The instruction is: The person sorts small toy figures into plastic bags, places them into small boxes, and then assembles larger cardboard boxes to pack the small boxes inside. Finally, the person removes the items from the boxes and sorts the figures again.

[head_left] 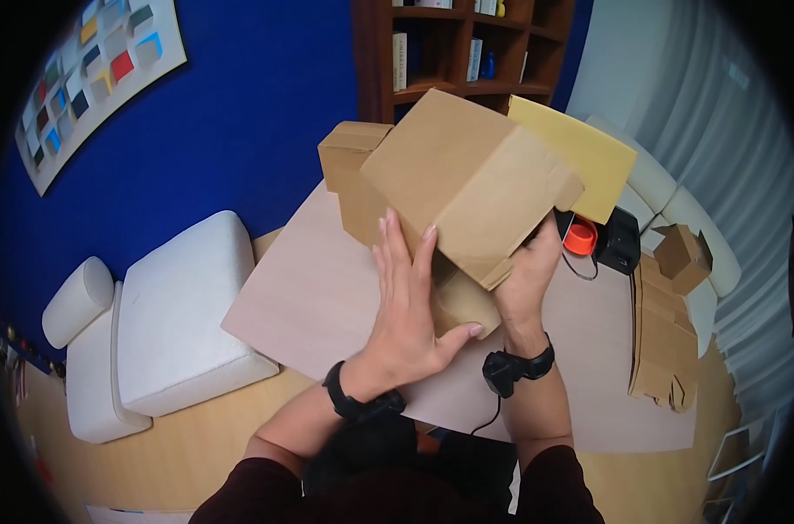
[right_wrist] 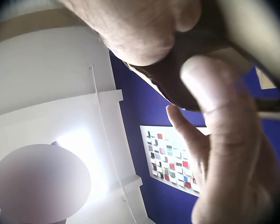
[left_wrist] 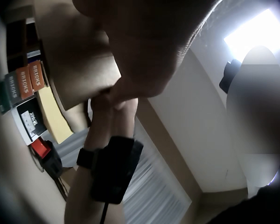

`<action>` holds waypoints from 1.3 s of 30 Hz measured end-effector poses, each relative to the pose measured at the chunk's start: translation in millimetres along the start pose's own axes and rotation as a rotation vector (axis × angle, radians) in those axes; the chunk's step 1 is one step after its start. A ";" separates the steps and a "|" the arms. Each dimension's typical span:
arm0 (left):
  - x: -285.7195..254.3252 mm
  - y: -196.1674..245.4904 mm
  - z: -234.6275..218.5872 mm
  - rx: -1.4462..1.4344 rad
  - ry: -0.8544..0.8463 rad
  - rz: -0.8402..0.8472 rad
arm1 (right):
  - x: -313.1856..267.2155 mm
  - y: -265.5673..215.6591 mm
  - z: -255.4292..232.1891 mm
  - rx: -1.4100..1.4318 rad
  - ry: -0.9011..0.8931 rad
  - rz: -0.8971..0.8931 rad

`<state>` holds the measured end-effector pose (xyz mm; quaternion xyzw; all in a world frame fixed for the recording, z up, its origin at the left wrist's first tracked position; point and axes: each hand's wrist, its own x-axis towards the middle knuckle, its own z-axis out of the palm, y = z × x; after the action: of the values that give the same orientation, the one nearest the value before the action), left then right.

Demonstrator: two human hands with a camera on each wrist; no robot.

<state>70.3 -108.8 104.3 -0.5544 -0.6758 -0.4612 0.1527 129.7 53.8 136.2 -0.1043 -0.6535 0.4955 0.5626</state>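
A brown cardboard box (head_left: 453, 170), tilted, is held up above the table in the head view. My right hand (head_left: 529, 271) grips its lower right edge, the fingers hidden behind the cardboard. My left hand (head_left: 405, 314) has straight, spread fingers, their tips at the box's lower left side. The left wrist view shows the box (left_wrist: 79, 74) close up, with the right hand (left_wrist: 114, 105) at its edge. In the right wrist view, the left hand (right_wrist: 238, 154) appears beside the dark underside of the box.
Another brown box (head_left: 353, 153) stands behind on the left. A yellow board (head_left: 580, 157), a red round item (head_left: 580, 236) and a black device (head_left: 619, 240) are at the right, near flattened cardboard (head_left: 663, 341). White seats (head_left: 187, 314) stand left of the table (head_left: 301, 288).
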 end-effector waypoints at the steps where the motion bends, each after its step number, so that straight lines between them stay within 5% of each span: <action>1: -4.4 2.1 2.4 0.000 -0.002 0.002 | -0.4 2.8 -0.2 0.001 0.002 0.000; 11: -29.1 6.3 -5.1 0.319 0.110 -0.103 | 3.2 9.0 0.5 -0.131 -0.044 0.084; 13: -29.1 -1.7 -12.8 0.173 0.066 -0.392 | 3.2 9.4 0.1 -0.091 -0.102 0.124; 14: -28.3 -11.3 -13.6 0.239 0.165 -0.288 | 3.3 8.8 0.2 -0.087 -0.158 0.142; 17: -30.3 -17.2 -25.8 0.229 0.177 -0.443 | 4.5 16.0 -0.5 -0.084 -0.223 0.108; 25: -20.3 -35.8 -48.5 0.180 0.321 -0.319 | 6.3 12.2 -3.3 -0.098 -0.359 0.172; 27: -17.3 -32.6 -58.3 0.264 0.138 -0.364 | 6.1 6.5 -4.2 -0.136 -0.381 0.187; 35: -22.7 -44.2 -55.0 0.333 0.046 -0.480 | 6.1 1.3 -3.1 -0.270 -0.479 0.289; 39: -10.8 -27.9 -47.7 0.196 0.127 -0.455 | 0.0 6.3 6.8 -0.195 -0.499 0.107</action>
<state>34.6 -152.1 109.1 -0.3404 -0.8137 -0.4498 0.1401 121.3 53.3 132.2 -0.0670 -0.8101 0.4697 0.3445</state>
